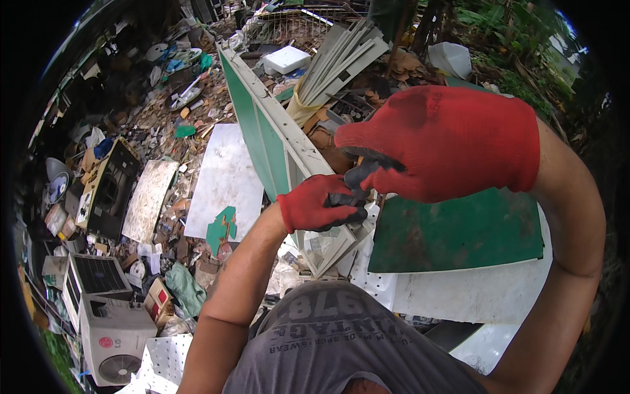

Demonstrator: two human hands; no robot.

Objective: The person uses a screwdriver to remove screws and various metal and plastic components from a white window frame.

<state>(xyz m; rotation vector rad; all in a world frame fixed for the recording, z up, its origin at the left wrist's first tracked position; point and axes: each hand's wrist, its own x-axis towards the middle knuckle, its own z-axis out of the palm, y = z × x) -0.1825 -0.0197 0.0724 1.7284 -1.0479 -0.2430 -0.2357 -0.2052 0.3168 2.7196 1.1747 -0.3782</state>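
A long framed panel, green with a pale frame, stands on edge before me, slanting from the far left toward my body. My left hand, in a red glove with dark fingertips, is closed over the near part of its frame. Just above and to the right is my right hand, gloved the same way and nearer the camera. Its fingers are curled in, almost touching the left hand; whatever they hold is hidden. A flat green sheet lies below my right hand, on top of a whitish sheet.
Scrap covers the ground. At left lie an air-conditioner casing, a dark open appliance shell and a white board. Pale strips stand bundled in a yellowish sack behind the panel. A white tub sits far right.
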